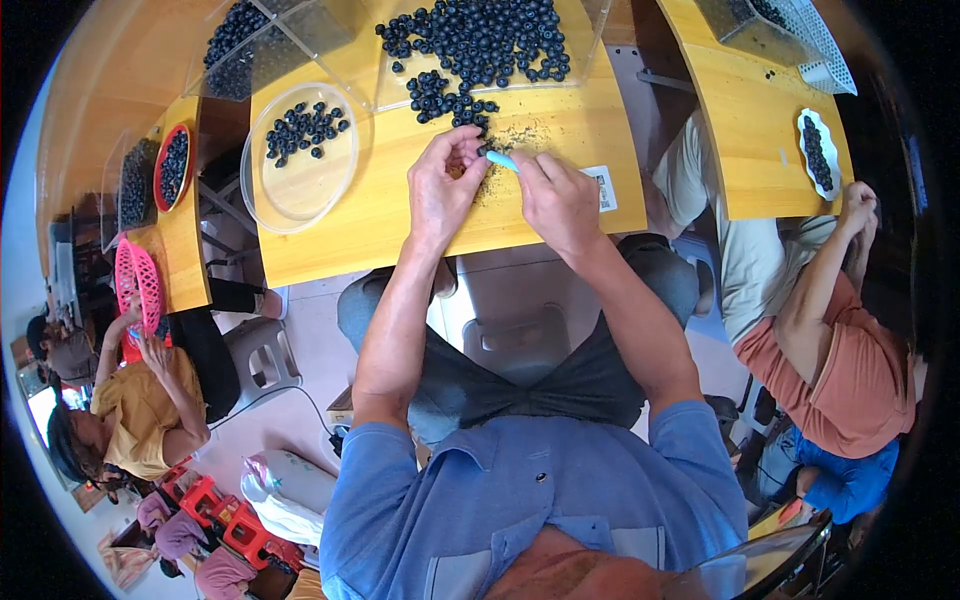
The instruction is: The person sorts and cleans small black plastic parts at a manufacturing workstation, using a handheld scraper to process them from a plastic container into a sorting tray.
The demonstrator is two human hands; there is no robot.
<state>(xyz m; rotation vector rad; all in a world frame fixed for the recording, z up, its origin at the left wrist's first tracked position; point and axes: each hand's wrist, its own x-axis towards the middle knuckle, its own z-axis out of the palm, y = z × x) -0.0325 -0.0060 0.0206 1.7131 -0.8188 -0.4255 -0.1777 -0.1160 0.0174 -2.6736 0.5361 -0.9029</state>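
Observation:
My left hand is closed in a pinch over the near edge of the pile, its fingertips round a dark blueberry. Against that berry comes the tip of a slim light-blue tool, gripped between the thumb and fingers of my right hand. What kind of tool it is does not show. Just beyond my hands, loose blueberries trail off a large heap of blueberries in a clear shallow tray. Small dark crumbs are scattered on the wooden table around my fingers.
Left of my hands stands a round clear dish with several blueberries. A clear divided box of berries is behind it. A white printed card lies right of my right hand. Co-workers sit at neighbouring tables on both sides.

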